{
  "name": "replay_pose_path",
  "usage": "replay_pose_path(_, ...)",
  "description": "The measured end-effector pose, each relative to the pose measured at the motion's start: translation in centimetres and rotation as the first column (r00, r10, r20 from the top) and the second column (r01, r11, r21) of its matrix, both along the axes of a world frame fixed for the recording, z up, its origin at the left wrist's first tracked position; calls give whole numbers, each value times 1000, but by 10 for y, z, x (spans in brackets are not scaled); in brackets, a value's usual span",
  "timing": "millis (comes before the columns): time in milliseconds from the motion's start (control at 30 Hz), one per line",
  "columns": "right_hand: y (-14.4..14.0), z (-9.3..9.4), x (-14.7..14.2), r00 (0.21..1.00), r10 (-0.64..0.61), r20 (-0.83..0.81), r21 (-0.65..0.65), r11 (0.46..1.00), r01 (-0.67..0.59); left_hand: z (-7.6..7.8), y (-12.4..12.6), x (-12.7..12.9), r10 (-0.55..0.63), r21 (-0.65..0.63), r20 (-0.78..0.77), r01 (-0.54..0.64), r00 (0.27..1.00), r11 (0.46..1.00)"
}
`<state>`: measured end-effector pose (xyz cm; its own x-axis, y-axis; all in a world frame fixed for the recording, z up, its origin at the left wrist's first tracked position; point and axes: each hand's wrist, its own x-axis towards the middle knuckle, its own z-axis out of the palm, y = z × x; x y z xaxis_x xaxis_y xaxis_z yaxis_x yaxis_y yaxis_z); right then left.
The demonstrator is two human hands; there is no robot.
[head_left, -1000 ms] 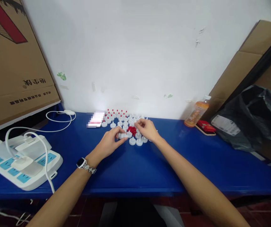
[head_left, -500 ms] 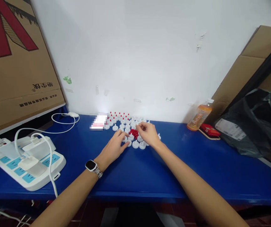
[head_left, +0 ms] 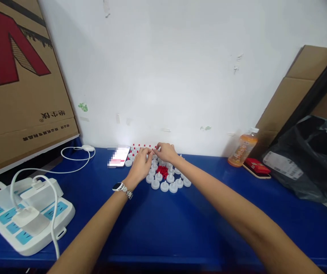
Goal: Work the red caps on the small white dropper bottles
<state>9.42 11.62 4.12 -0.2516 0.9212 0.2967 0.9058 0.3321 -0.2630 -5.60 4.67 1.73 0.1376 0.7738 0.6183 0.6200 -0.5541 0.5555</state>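
Here, both hands [head_left: 154, 158] meeting, white caps [head_left: 167, 182], red tips [head_left: 162, 170]

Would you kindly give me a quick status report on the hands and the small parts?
Left hand and right hand fingertips meet over the white caps, pinching something too small to tell. Red pieces piled among the caps. Phone lies just left.

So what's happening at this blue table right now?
A person works with both bare hands over a cluster of small white caps on the blue table. The left hand and the right hand meet fingertip to fingertip at the far side of the cluster, apparently pinching one small piece between them; which piece is too small to tell. A pile of red bits sits among the caps, and red-tipped caps stand in rows by the wall.
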Motion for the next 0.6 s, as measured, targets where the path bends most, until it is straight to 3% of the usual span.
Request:
replay_pose_path(200,24,-10,-18,998,-1,66,-25,1000,3,-9,-9,-11,-60,-4,14,60,998,998)
replay_pose_path(333,21,-12,-14,999,-24,27,7,1000,23,-8,-12,-20,-31,-40,21,31,999,999)
replay_pose_path(600,12,-11,-11,999,9,-46,-13,1000,-9,-11,-12,-13,-26,-30,3,26,1000,999)
